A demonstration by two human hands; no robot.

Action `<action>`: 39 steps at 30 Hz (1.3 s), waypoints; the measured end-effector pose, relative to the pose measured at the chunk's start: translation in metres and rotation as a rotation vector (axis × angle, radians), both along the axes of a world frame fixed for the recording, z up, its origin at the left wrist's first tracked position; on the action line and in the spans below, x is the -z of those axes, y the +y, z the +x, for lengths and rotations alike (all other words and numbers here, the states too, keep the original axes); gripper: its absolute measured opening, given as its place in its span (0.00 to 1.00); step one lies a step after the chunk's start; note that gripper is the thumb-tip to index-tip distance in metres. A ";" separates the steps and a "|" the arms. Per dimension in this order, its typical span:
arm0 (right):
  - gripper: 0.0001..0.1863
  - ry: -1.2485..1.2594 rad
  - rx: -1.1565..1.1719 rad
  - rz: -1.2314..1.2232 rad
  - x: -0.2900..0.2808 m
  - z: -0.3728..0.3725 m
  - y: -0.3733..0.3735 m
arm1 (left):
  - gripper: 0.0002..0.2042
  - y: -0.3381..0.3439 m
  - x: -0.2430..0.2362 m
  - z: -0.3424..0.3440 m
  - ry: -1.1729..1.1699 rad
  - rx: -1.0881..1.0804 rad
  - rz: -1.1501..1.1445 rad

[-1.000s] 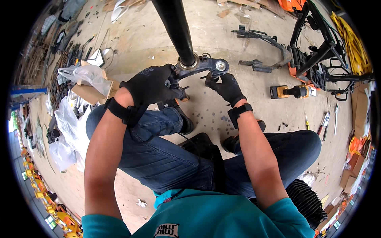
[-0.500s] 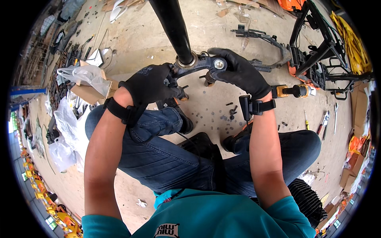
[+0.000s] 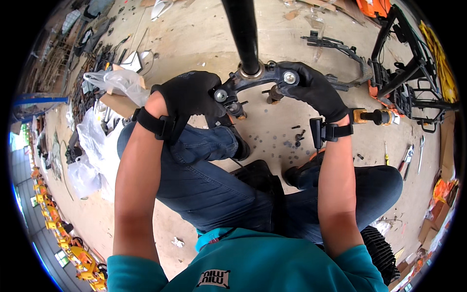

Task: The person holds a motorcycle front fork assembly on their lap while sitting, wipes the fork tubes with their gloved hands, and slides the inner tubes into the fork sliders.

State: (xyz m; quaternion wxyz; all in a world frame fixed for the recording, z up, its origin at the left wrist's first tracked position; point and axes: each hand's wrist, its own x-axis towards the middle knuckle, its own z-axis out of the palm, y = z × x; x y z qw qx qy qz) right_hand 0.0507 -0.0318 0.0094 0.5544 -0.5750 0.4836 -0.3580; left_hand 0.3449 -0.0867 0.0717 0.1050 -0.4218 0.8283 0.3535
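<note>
Both gloved hands grip the ends of a black fork yoke, an arched metal clamp with a long black tube rising from its middle. My left hand is closed round the left end, beside a silver bolt head. My right hand wraps the right end, its fingers behind and under it, next to another round bolt head. Below the yoke, short leg-like parts with small side pegs point down toward the floor. The fingertips of both hands are partly hidden.
Small bolts and dark discs lie on the floor between my feet. At right are a yellow-black power tool, a screwdriver, pliers, a wrench and a black frame. Plastic bags and scrap fill the left.
The view has shifted, so the scene sits farther right. My left hand has changed its hold, and the yoke's left bolt head now shows. My right hand keeps its grip.
</note>
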 end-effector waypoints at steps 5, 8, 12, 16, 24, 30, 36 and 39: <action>0.25 -0.051 0.003 0.021 0.005 0.002 -0.003 | 0.16 -0.007 0.010 0.017 0.007 0.116 -0.069; 0.26 -0.031 0.013 0.015 0.001 0.004 -0.002 | 0.15 -0.004 0.013 0.016 0.073 0.135 -0.126; 0.25 -0.029 0.016 0.010 0.005 0.002 -0.004 | 0.14 -0.005 0.007 0.011 0.004 0.092 -0.077; 0.25 -0.007 0.012 -0.013 0.004 0.003 -0.003 | 0.13 -0.006 0.005 0.015 0.051 0.144 -0.109; 0.23 -0.002 0.011 0.011 0.002 0.003 -0.002 | 0.12 -0.010 -0.008 0.012 0.095 -0.218 0.321; 0.23 -0.008 -0.018 -0.035 0.004 0.005 -0.004 | 0.16 -0.008 0.009 0.009 0.111 -0.120 0.364; 0.21 -0.139 0.010 -0.051 0.008 0.018 -0.004 | 0.21 0.002 0.013 0.007 0.363 -0.346 0.677; 0.22 0.037 0.021 -0.225 0.027 0.014 -0.011 | 0.26 0.009 0.039 0.017 0.598 -0.491 0.918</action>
